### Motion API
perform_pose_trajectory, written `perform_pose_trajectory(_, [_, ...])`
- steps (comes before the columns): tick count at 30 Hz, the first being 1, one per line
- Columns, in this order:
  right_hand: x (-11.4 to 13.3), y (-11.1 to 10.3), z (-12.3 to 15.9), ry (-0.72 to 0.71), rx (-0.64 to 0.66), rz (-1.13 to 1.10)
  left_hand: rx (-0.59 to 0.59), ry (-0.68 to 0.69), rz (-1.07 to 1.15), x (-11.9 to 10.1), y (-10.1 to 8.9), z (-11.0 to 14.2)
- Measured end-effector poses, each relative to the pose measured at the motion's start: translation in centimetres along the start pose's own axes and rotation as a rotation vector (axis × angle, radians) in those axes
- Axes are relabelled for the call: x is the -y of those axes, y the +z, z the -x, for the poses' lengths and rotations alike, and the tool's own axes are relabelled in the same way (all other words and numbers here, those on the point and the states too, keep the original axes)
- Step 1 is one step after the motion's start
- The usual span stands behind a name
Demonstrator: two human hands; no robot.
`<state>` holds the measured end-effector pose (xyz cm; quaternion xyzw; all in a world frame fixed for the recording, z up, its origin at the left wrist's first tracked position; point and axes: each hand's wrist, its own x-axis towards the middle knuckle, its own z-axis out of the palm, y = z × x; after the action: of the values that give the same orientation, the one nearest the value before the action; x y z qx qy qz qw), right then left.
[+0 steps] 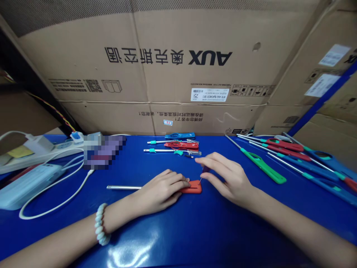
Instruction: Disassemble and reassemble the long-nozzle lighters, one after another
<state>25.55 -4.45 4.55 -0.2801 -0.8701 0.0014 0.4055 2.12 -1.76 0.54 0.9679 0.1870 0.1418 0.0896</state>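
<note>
A red long-necked lighter (pixel 195 189) lies flat on the blue table, its metal tube pointing left. My left hand (pixel 164 190) rests over its middle with curled fingers, pressing it down and hiding part of the body. Between thumb and fingertips, my right hand (pixel 231 178) pinches a small dark-handled screwdriver (pixel 205 170), mostly hidden by the fingers. Its thin shaft slants down to the right end of the red body. Just behind lie opened lighter parts: a red half shell (pixel 182 146), a blue half shell (pixel 181 136) and metal tubes (pixel 161 150) with turquoise pieces.
On the right lie several long-necked lighters, among them a green one (pixel 263 165) and a blue one (pixel 326 184). At left are a power strip (pixel 55 149), a light-blue power bank (pixel 33 186) and a looping white cable (pixel 52 214). A large cardboard box (pixel 156 82) stands behind.
</note>
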Motion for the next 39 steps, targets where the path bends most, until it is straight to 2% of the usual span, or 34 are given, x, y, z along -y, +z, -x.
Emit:
perform_pose_trajectory(4, [0.0,-0.2,-0.3,0.047,0.046,-0.135,-0.012,0.004,0.013,0.1,0.0,0.1])
perform_pose_trajectory(9, [-0.6,0.6,0.2,-0.001,-0.076,0.044,-0.034,0.021,0.001,0.2,0.1,0.2])
perform_pose_trajectory(12, [-0.5,0.5,0.1,-0.019,-0.04,0.003,-0.034,0.035,-0.01,0.2,0.2,0.2])
perform_pose_trajectory(16, [-0.1,0.1,-0.2,0.043,0.021,-0.148,-0.04,0.031,-0.029,0.2,0.2,0.3])
perform_pose_trajectory(21, [-0.3,0.7,0.2,0.034,-0.037,0.008,-0.019,0.01,-0.028,0.1,0.3,0.3])
perform_pose_trajectory(23, [-0.4,0.7,0.3,0.036,-0.017,0.022,-0.019,0.014,-0.027,0.2,0.3,0.3])
perform_pose_trajectory(27, [-0.6,0.2,-0.1,0.135,0.059,-0.161,-0.026,0.024,-0.037,0.6,0.4,0.2])
perform_pose_trajectory(29, [-0.6,0.1,-0.3,0.163,0.047,-0.201,-0.031,0.022,-0.042,0.9,0.4,0.2])
perform_pose_trajectory(35, [-0.7,0.9,0.3,0.031,-0.071,0.004,-0.05,0.013,-0.059,1.3,0.5,0.1])
perform_pose_trajectory(39, [-0.4,0.6,-0.1,0.053,-0.03,-0.076,-0.056,0.001,-0.064,1.4,0.6,0.1])
